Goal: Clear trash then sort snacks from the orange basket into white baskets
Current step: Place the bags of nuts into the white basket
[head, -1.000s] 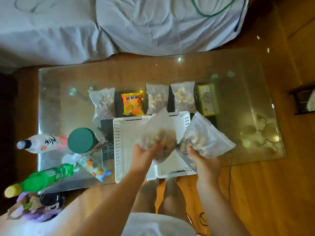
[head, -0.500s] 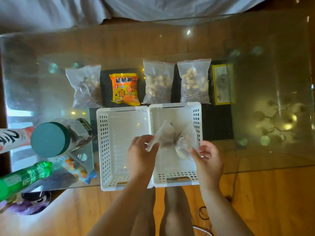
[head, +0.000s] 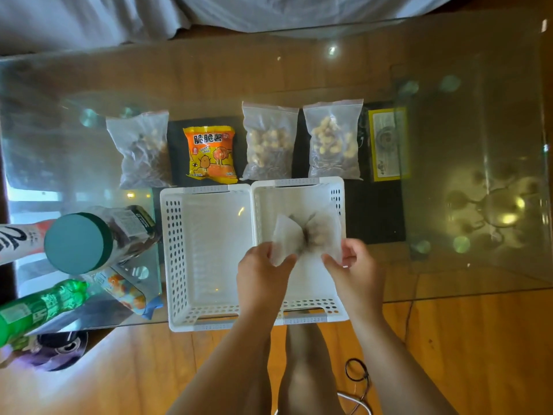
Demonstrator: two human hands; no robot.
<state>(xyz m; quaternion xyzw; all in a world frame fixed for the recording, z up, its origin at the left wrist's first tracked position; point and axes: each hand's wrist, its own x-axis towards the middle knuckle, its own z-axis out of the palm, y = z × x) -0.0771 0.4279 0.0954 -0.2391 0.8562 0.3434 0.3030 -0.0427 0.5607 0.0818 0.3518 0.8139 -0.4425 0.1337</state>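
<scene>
Left hand pinches one clear nut bag; right hand pinches another. Both bags seem lowered inside the right white basket at the glass table's near edge.

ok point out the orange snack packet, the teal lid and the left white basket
orange snack packet [head: 210,154], head view, middle of its front
teal lid [head: 74,243], head view, centre of its top
left white basket [head: 175,253], head view, perforated left wall

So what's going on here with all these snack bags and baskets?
A person is sorting snacks on a glass table. The left hand and right hand each pinch a clear bag, left bag and right bag, lowering them into the right white basket. The left white basket looks empty. Three more clear bags and an orange packet lie in a row behind the baskets.
</scene>
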